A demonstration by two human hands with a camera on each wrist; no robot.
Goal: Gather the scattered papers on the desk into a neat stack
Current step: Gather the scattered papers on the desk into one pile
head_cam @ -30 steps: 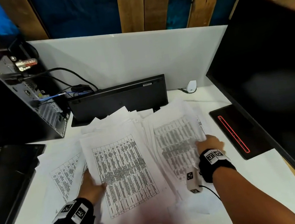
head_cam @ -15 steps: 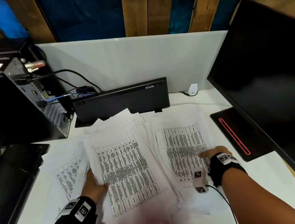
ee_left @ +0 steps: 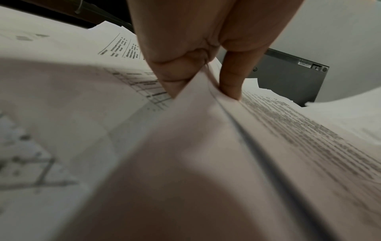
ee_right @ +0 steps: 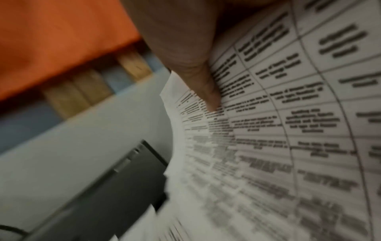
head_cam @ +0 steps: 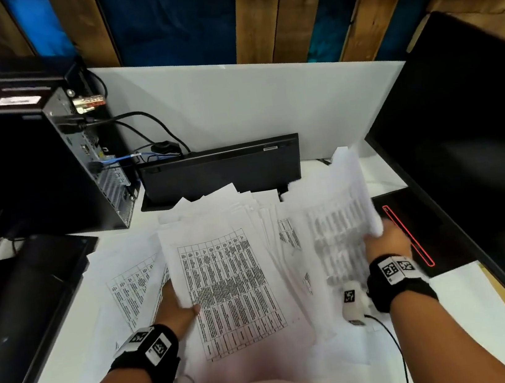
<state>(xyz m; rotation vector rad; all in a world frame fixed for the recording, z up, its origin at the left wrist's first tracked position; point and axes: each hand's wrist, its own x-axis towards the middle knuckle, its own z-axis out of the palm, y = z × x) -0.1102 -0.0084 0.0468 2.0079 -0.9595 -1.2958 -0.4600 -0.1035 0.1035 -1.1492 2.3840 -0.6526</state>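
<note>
Printed white papers with tables lie fanned across the white desk [head_cam: 476, 315]. My left hand [head_cam: 176, 306] pinches the left edge of the middle pile [head_cam: 228, 285], thumb on top and fingers beneath; the left wrist view shows the thumb [ee_left: 230, 78] pressing on the sheets [ee_left: 268, 138]. My right hand [head_cam: 384, 237] grips a bundle of sheets [head_cam: 341, 211] by its right edge and holds it tilted up off the desk. In the right wrist view the thumb [ee_right: 206, 88] lies on the printed face of that bundle [ee_right: 288, 130]. More sheets [head_cam: 131, 283] lie flat at the left.
A black keyboard [head_cam: 219, 170] leans against the white partition behind the papers. A computer tower [head_cam: 46, 162] with cables stands at back left, a dark monitor [head_cam: 471, 144] on the right with its red-lined base [head_cam: 412, 230], and a black object [head_cam: 23, 304] at the left edge.
My right hand has gone from resting flat on the right pile to gripping its edge and lifting the sheets up on their side. The left hand stays on the middle pile.
</note>
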